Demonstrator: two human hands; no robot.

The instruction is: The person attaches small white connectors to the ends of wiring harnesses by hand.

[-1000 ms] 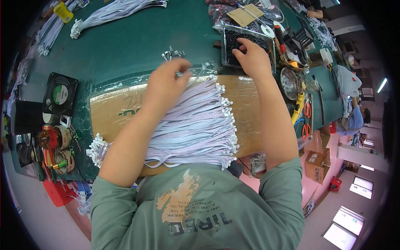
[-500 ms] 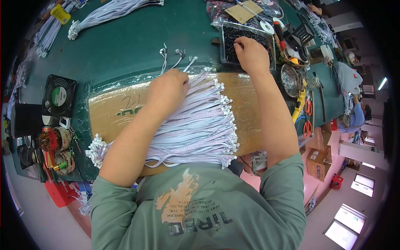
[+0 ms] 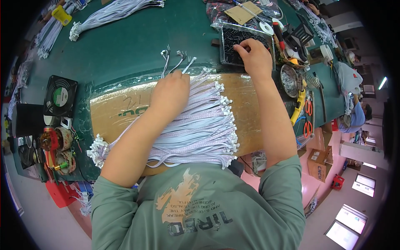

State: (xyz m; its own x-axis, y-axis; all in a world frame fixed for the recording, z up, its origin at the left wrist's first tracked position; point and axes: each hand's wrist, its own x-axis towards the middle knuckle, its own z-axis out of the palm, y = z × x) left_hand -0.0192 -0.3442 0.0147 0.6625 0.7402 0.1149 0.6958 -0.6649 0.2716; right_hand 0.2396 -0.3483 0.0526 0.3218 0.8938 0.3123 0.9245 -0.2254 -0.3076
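Observation:
My left hand (image 3: 170,92) is closed over the far edge of a pile of flat white ribbon cables (image 3: 196,125). Three cable ends with small connectors (image 3: 166,56) stick out just beyond its fingers, which appear to grip these cables. The pile lies on a piece of cardboard (image 3: 246,112), its white connectors (image 3: 227,121) fanned out on the right and bunched on the left. My right hand (image 3: 256,58) reaches over a clear tray (image 3: 221,41) full of small black tube-like pieces (image 3: 237,35). Its thumb and forefinger are curled together; anything between them is too small to make out.
A black fan (image 3: 59,96) stands at the left of the green table (image 3: 121,46). Another cable bundle (image 3: 116,14) lies at the back. Right of the tray are a metal bowl (image 3: 290,79), orange-handled scissors (image 3: 308,118) and a yellow tool (image 3: 299,104). Another person (image 3: 359,118) is far right.
My left hand has shifted slightly and turned, its fingers now pointing toward the cable ends. My right hand has moved slightly right and nearer over the tray, with its fingers curled differently.

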